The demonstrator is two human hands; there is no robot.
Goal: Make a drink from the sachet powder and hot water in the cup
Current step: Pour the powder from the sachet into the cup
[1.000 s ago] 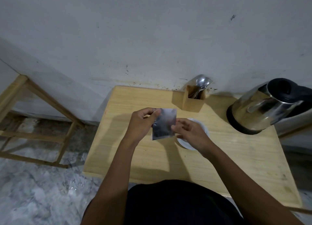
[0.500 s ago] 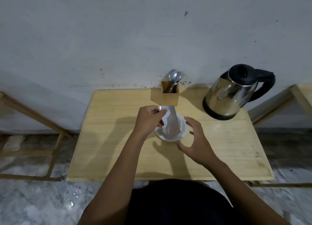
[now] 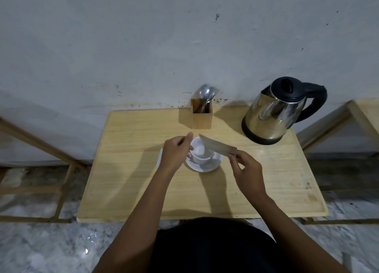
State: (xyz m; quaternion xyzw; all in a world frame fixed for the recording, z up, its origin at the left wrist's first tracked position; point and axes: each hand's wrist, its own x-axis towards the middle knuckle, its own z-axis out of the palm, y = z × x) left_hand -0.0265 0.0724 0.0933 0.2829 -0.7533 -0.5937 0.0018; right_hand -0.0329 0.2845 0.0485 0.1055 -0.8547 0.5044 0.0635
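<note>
The right hand [image 3: 245, 170], at centre right of the frame, is pinching the near end of the sachet [image 3: 217, 147] between thumb and fingertips [image 3: 232, 157]. The sachet is extending up and left from that pinch, tilting over the cup [image 3: 202, 152]; its far end is hanging above the cup's mouth. Whether powder is falling cannot be told.

The left hand [image 3: 176, 155], just left of the cup, is loosely curled with its thumb and forefinger close together; it is gripping nothing visible, and whether it is touching the cup rim cannot be told.

The cup is sitting on a white saucer [image 3: 205, 166] at the centre of the wooden table [image 3: 131, 170]. Above it in the frame, a wooden holder [image 3: 202, 118] is carrying spoons [image 3: 205, 93]. At upper right, the kettle [image 3: 272, 112] is standing with its lid down, well apart from the cup.

Handling judgement: the sachet is light, thin and flexible, and likely slick; it is best gripped at the sealed end, with the open end kept low over the cup. The cup and saucer look ceramic, hence fragile and liable to slide; steadying the saucer is advisable. The kettle is likely heavy and hot on its steel body; take it by the black handle [image 3: 315, 100] only.
</note>
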